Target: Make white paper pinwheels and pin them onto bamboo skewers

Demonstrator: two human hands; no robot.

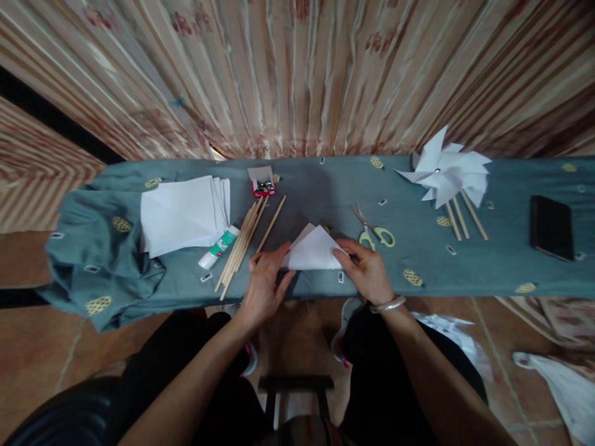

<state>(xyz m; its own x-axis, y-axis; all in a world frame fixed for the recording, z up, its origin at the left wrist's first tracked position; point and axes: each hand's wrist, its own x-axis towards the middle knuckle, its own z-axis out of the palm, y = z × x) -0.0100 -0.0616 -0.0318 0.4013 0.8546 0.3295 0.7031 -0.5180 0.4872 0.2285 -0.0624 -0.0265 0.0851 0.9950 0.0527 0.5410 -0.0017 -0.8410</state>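
A white sheet of paper (316,251), folded into a triangle with its point away from me, is held between both hands near the table's front edge. My left hand (267,279) pinches its left corner. At the right corner, my right hand (365,266) grips the paper between thumb and fingers. Scissors with light green handles (375,234) lie open just beyond my right hand. Left of my left hand are several wooden sticks (244,244) and a green and white glue stick (218,246).
A stack of white paper (181,214) lies on the left of the cloth-covered table (297,179). Behind the sticks stands an open red box of small metal pieces (263,181). Paper pinwheels on sticks (446,170) and a dark phone-like object (551,227) lie to the right.
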